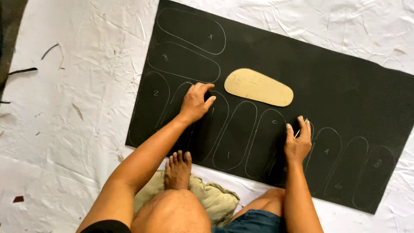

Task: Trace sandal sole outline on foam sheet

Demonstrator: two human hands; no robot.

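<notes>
Head view: two hands on a marked black sheet

Head camera looks straight down. Large black sheet (336,82) lies flat on crumpled white paper (86,129) covering the floor. Sheet carries many rounded outlines drawn in pale line, most in a row along its near edge, two more stacked at its far left corner.

Tan template (258,87), flat and rounded, rests on the sheet toward the far edge, left of the middle, loose from both hands.

Left hand (196,102) pressed palm down on the sheet just near-left of the template, fingers curled, holding nothing visible.

Right hand (297,142) rests on the sheet near its near edge, fingers pinched on a thin pale stick (300,129), tip on the sheet.

Bare foot (177,169) at the near edge, toes touching the sheet, heel on a beige cushion (211,196). Dark scraps (23,71) scattered on the paper, far left.
</notes>
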